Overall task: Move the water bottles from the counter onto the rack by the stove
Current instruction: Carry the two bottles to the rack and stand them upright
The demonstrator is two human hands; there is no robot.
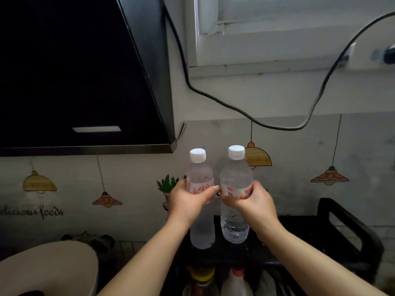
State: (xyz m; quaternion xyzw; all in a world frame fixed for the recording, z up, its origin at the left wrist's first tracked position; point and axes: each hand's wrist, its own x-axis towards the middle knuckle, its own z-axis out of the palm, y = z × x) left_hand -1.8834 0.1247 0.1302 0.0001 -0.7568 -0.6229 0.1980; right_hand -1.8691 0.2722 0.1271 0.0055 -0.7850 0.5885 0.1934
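Forearms outstretched, left hand gripping left water bottle, right hand gripping right water bottle; lower both upright onto black rack, releasing once bases sit flat.

Two clear plastic water bottles with white screw caps and red-and-white labels stand upright, side by side and close together. The left water bottle is gripped round its label by the left hand, and the right water bottle by the right hand. Their bases are at the top shelf of the black rack; whether they rest on it is unclear.
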